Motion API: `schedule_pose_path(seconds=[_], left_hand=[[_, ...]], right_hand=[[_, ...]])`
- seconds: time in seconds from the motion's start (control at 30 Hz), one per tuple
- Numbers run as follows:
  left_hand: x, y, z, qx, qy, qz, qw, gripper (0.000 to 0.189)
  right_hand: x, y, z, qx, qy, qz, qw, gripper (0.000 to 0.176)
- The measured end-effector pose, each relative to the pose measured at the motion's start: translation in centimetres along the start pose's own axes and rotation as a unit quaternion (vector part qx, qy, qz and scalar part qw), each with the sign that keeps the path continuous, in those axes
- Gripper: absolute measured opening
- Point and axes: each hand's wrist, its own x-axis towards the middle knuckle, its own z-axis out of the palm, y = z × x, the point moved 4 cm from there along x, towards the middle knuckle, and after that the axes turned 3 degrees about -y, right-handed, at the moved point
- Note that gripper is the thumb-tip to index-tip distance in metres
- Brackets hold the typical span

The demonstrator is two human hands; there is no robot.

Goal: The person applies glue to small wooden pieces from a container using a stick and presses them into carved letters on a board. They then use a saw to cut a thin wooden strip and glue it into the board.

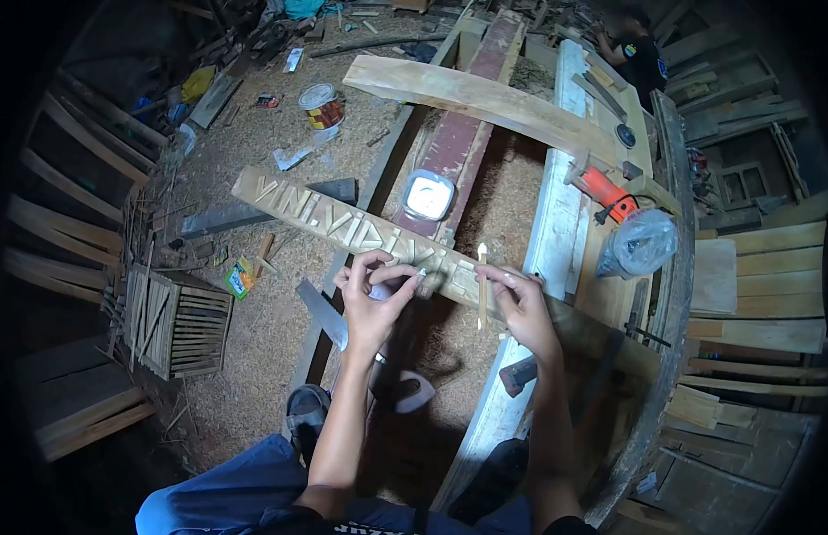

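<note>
Head view:
- Carved plank (325, 216), raised letters, lies diagonal across bench (556, 214).
- Left hand (374, 299): fingers curled, pinching small pale item (379, 292) at plank's near edge. Too small to identify, possibly paper.
- Right hand (523, 303): closed on thin pale stick (482, 283), held upright, just in front of the letters.
- White tub (428, 196) just behind plank.
- Orange power tool (607, 192) and plastic bag (641, 242) further right on bench.
- Another person (632, 49) at far top right.
</note>
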Motion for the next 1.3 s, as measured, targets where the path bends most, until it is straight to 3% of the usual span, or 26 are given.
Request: schedule_pose_path(seconds=[0.03, 0.07, 0.13, 0.17, 0.2, 0.27, 0.33, 0.4, 0.43, 0.47, 0.53, 0.57, 0.6, 0.67, 0.83, 1.17, 1.3], left_hand=[[0.3, -0.7, 0.0, -0.023, 0.002, -0.018, 1.000, 0.047], [0.8, -1.3, 0.0, -0.025, 0.004, -0.018, 1.000, 0.047], [1.7, -2.1, 0.2, -0.004, -0.001, 0.012, 1.000, 0.046], [2.1, -2.8, 0.5, -0.027, -0.002, -0.025, 0.999, 0.046], [2.7, -3.4, 0.6, -0.026, 0.000, -0.023, 0.999, 0.046], [3.9, -4.7, 1.0, 0.009, -0.016, -0.016, 1.000, 0.045], [5.4, -5.3, 0.9, 0.030, -0.004, -0.011, 0.999, 0.038], [6.8, -5.2, 1.0, 0.107, -0.007, 0.045, 0.993, 0.041], [7.2, -6.8, 1.7, -0.006, 0.005, 0.000, 1.000, 0.038], [7.5, -7.4, 2.0, -0.003, 0.006, 0.000, 1.000, 0.038], [8.5, -6.9, 2.3, 0.107, 0.005, 0.051, 0.993, 0.038], [8.8, -8.5, 3.1, 0.022, -0.014, 0.012, 1.000, 0.035], [9.0, -8.6, 3.2, 0.023, -0.013, 0.014, 1.000, 0.035], [9.5, -8.7, 3.8, 0.099, -0.028, 0.032, 0.994, 0.033], [10.3, -9.2, 4.5, 0.138, -0.002, 0.028, 0.990, 0.037], [10.4, -9.1, 5.5, 0.092, -0.074, -0.007, 0.993, 0.035], [10.3, -9.4, 5.5, 0.091, -0.090, -0.012, 0.992, 0.041]], right_hand=[[1.1, 0.5, 0.7, 0.080, -0.005, -0.013, 0.997, 0.024], [2.1, 0.9, 0.9, 0.078, -0.006, -0.014, 0.997, 0.024], [4.2, 0.4, 1.3, -0.105, -0.011, -0.076, 0.992, 0.022], [5.3, 0.6, 1.6, -0.085, 0.001, -0.076, 0.993, 0.017], [6.3, 0.9, 2.3, -0.085, 0.001, -0.078, 0.993, 0.017], [8.2, 2.2, 3.2, 0.043, 0.045, -0.059, 0.996, 0.012], [10.2, 4.5, 4.4, 0.043, 0.075, -0.073, 0.994, 0.014], [11.8, 5.6, 5.0, 0.024, 0.105, -0.066, 0.992, 0.017], [12.3, 5.6, 5.3, -0.032, 0.103, -0.080, 0.991, 0.020], [12.8, 5.8, 5.7, -0.030, 0.101, -0.080, 0.991, 0.020], [13.7, 6.1, 6.4, -0.122, 0.141, -0.107, 0.977, 0.019], [14.1, 6.4, 6.8, -0.126, 0.156, -0.103, 0.974, 0.018], [14.4, 6.4, 7.1, -0.125, 0.156, -0.105, 0.974, 0.018], [15.0, 6.6, 7.4, -0.147, 0.156, -0.087, 0.973, 0.016], [15.7, 6.7, 8.0, -0.228, 0.134, -0.054, 0.963, 0.014], [15.5, 7.9, 8.2, -0.239, 0.122, -0.028, 0.963, 0.017], [15.2, 8.3, 8.1, -0.162, 0.134, 0.001, 0.978, 0.018]])
